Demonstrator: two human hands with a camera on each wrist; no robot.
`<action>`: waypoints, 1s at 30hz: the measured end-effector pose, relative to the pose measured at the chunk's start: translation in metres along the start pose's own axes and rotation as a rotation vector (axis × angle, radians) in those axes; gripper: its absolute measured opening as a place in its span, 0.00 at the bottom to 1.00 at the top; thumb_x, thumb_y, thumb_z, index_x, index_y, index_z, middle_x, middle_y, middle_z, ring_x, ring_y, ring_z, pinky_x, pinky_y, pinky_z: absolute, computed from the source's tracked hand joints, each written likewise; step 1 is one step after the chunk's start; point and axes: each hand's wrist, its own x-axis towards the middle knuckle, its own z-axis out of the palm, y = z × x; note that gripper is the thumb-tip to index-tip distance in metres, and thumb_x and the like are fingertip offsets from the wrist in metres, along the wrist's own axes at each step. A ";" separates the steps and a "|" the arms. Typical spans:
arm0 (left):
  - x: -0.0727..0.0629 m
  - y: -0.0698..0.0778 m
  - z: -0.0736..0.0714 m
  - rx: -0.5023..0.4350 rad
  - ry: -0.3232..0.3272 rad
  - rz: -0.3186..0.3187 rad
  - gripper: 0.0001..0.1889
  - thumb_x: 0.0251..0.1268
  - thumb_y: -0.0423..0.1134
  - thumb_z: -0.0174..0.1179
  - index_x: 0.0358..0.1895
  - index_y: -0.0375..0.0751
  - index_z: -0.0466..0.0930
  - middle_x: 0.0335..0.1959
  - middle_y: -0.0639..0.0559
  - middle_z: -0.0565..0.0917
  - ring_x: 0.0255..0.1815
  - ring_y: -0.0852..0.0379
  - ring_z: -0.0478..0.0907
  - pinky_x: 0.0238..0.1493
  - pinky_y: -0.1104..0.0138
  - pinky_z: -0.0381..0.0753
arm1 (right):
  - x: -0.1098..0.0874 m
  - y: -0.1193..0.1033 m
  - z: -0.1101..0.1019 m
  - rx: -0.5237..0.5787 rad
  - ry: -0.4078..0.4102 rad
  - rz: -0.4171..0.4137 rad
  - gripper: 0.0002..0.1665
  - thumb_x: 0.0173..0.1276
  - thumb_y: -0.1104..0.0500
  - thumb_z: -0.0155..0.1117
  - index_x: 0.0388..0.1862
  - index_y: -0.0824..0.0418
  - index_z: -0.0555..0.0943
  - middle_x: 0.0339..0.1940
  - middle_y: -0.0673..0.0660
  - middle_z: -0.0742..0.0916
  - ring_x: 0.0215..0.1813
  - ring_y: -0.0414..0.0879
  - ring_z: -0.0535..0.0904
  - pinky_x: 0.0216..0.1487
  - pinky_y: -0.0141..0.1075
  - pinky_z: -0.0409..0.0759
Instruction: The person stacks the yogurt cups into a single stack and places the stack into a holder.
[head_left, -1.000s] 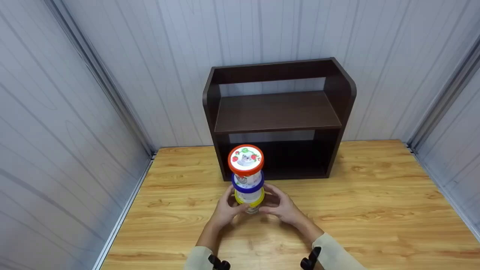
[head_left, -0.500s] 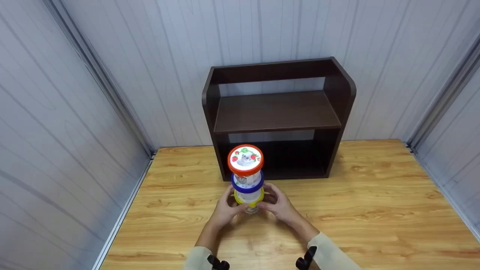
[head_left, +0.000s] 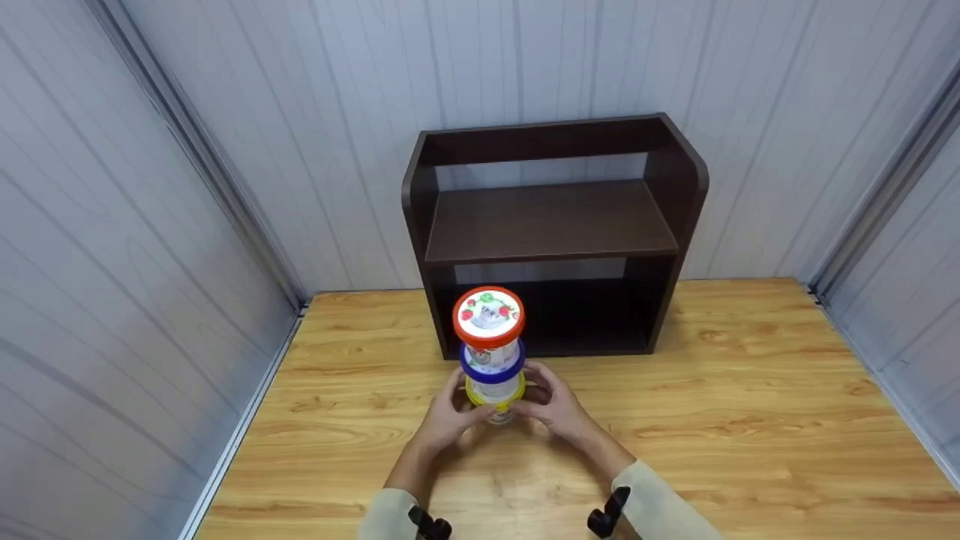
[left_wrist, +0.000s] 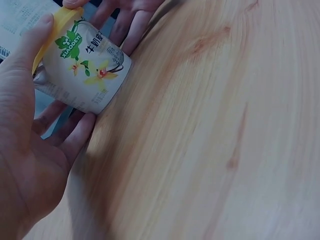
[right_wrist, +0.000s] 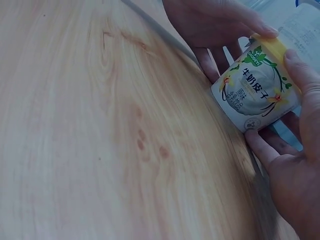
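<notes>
Three printed yogurt-style tubs stand upright in one stack on the wooden table. On top is the red-lidded tub (head_left: pixel 488 319), with strawberries and a cat on its lid. The blue-lidded tub (head_left: pixel 493 373) sits in the middle, and the yellow-lidded tub (left_wrist: pixel 85 65) is lowest. My left hand (head_left: pixel 442 421) holds the yellow-lidded tub from the left, thumb at its lid edge. From the right, my right hand (head_left: pixel 561 412) holds the same tub, its thumb also near the rim. In the right wrist view, fingers of both hands wrap around the tub's printed side (right_wrist: pixel 255 85).
Just behind the stack stands a dark brown two-tier shelf (head_left: pixel 555 221), its lower compartment partly hidden by the tubs. Pale panelled walls (head_left: pixel 360 135) enclose the wooden table (head_left: pixel 750 390) at the back and sides.
My right hand has moved slightly left, its thumb now closer in against the yellow-lidded tub. The left hand keeps its hold. The stack stays in place, while the head view shifts slightly.
</notes>
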 end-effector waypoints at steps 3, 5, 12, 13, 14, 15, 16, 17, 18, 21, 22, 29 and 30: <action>0.000 0.002 -0.002 0.014 -0.009 0.002 0.47 0.75 0.40 0.77 0.90 0.39 0.59 0.78 0.37 0.78 0.80 0.41 0.75 0.85 0.49 0.71 | 0.002 -0.001 0.000 0.006 -0.002 0.013 0.43 0.75 0.68 0.77 0.84 0.72 0.68 0.79 0.78 0.79 0.72 0.55 0.85 0.69 0.33 0.86; 0.000 0.003 -0.003 0.022 -0.010 -0.006 0.47 0.75 0.40 0.77 0.90 0.41 0.60 0.78 0.38 0.78 0.80 0.42 0.75 0.85 0.49 0.71 | 0.002 -0.001 0.000 0.001 -0.004 0.009 0.43 0.76 0.67 0.76 0.84 0.72 0.67 0.79 0.79 0.79 0.74 0.61 0.84 0.69 0.33 0.86; -0.001 0.003 -0.005 0.017 -0.026 0.008 0.48 0.75 0.40 0.77 0.91 0.40 0.58 0.77 0.37 0.78 0.79 0.41 0.76 0.85 0.47 0.72 | 0.003 0.001 -0.001 -0.004 -0.011 0.004 0.44 0.76 0.67 0.76 0.84 0.72 0.66 0.79 0.79 0.79 0.75 0.67 0.83 0.70 0.33 0.85; -0.002 0.003 -0.005 0.018 -0.024 0.008 0.48 0.74 0.39 0.77 0.91 0.40 0.59 0.77 0.36 0.77 0.78 0.41 0.77 0.85 0.47 0.73 | 0.002 0.001 -0.001 -0.003 -0.011 0.005 0.44 0.76 0.67 0.76 0.84 0.72 0.66 0.79 0.79 0.79 0.75 0.67 0.83 0.69 0.33 0.85; -0.002 0.003 -0.005 0.015 -0.025 0.009 0.49 0.74 0.39 0.77 0.90 0.39 0.59 0.77 0.36 0.77 0.78 0.41 0.77 0.84 0.47 0.73 | 0.002 0.001 -0.001 -0.003 -0.011 0.007 0.44 0.76 0.67 0.76 0.84 0.72 0.66 0.79 0.79 0.79 0.75 0.67 0.83 0.69 0.33 0.85; -0.003 0.003 -0.006 0.014 -0.023 0.010 0.48 0.74 0.39 0.78 0.90 0.39 0.59 0.77 0.35 0.77 0.78 0.40 0.77 0.84 0.46 0.74 | 0.001 0.000 -0.001 -0.001 -0.012 0.010 0.44 0.76 0.67 0.76 0.84 0.72 0.66 0.79 0.79 0.79 0.76 0.67 0.83 0.69 0.33 0.85; -0.003 0.003 -0.007 0.018 -0.021 0.011 0.49 0.74 0.40 0.78 0.90 0.39 0.59 0.77 0.35 0.77 0.78 0.39 0.77 0.85 0.45 0.74 | 0.001 0.000 -0.001 0.001 -0.012 0.010 0.44 0.76 0.66 0.76 0.84 0.73 0.66 0.79 0.79 0.79 0.76 0.68 0.82 0.69 0.33 0.86; -0.004 0.004 -0.008 0.028 -0.019 0.011 0.48 0.73 0.40 0.78 0.90 0.39 0.60 0.76 0.35 0.77 0.78 0.38 0.78 0.85 0.43 0.74 | 0.001 0.000 -0.001 0.005 -0.011 0.015 0.44 0.77 0.66 0.76 0.84 0.73 0.66 0.79 0.79 0.79 0.76 0.68 0.82 0.69 0.33 0.86; -0.004 0.004 -0.010 0.035 -0.019 0.011 0.48 0.73 0.40 0.78 0.90 0.39 0.60 0.76 0.34 0.77 0.78 0.37 0.77 0.85 0.41 0.74 | 0.001 0.000 -0.001 0.008 -0.010 0.016 0.44 0.77 0.66 0.76 0.84 0.73 0.66 0.79 0.79 0.79 0.76 0.68 0.82 0.69 0.34 0.86; -0.004 0.007 -0.018 0.063 -0.025 0.011 0.48 0.73 0.40 0.79 0.89 0.40 0.61 0.77 0.33 0.77 0.80 0.33 0.76 0.85 0.36 0.72 | 0.001 -0.001 -0.001 0.014 -0.007 0.022 0.44 0.77 0.65 0.76 0.84 0.73 0.65 0.79 0.80 0.79 0.77 0.70 0.82 0.69 0.34 0.87; -0.004 0.009 -0.021 0.070 -0.030 0.012 0.48 0.72 0.40 0.79 0.89 0.40 0.61 0.77 0.32 0.77 0.80 0.32 0.76 0.85 0.35 0.72 | 0.001 -0.001 -0.001 0.011 -0.005 0.020 0.44 0.77 0.65 0.76 0.84 0.74 0.65 0.78 0.80 0.79 0.77 0.70 0.82 0.69 0.34 0.87; -0.002 0.025 -0.042 0.075 -0.013 0.004 0.48 0.75 0.37 0.76 0.91 0.45 0.59 0.79 0.31 0.77 0.79 0.29 0.76 0.79 0.36 0.80 | 0.001 -0.002 0.001 0.009 0.016 0.025 0.44 0.75 0.66 0.78 0.83 0.74 0.66 0.77 0.80 0.80 0.74 0.67 0.84 0.68 0.32 0.86; -0.002 0.027 -0.045 0.082 -0.001 -0.003 0.47 0.75 0.37 0.75 0.91 0.47 0.59 0.79 0.32 0.77 0.80 0.30 0.76 0.79 0.37 0.80 | 0.001 -0.002 0.001 0.009 0.018 0.023 0.44 0.75 0.66 0.78 0.83 0.75 0.66 0.76 0.80 0.80 0.73 0.66 0.85 0.67 0.32 0.86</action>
